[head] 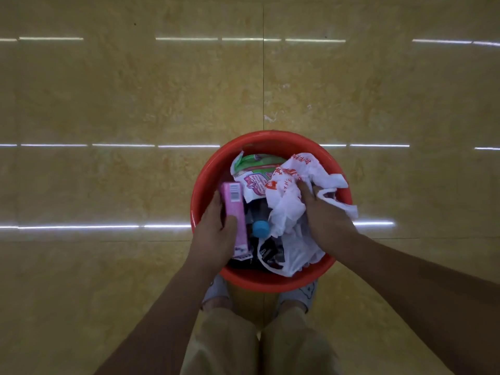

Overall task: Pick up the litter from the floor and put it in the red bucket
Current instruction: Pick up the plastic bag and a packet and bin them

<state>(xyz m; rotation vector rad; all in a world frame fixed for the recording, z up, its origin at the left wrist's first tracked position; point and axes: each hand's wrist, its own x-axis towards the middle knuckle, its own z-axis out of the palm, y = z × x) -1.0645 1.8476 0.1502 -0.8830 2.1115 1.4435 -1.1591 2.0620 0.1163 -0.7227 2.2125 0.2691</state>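
The red bucket [208, 169] stands on the floor just in front of my feet, full of litter. My left hand [213, 234] grips a pink box [234, 212] with a barcode, held upright inside the bucket's left side. My right hand [324, 215] is pushed into a crumpled white plastic bag with red print [286, 201] on the bucket's right side; its fingertips are hidden in the bag. Under these lie a green and white wrapper [254, 165], a bottle with a blue cap [261, 228] and dark wrappers [267, 253].
Glossy yellow floor tiles [135, 104] spread all around, with reflected light strips. A few small white scraps [269, 118] lie on the tile joint just beyond the bucket. My trouser legs and light shoes [216, 290] are right behind the bucket.
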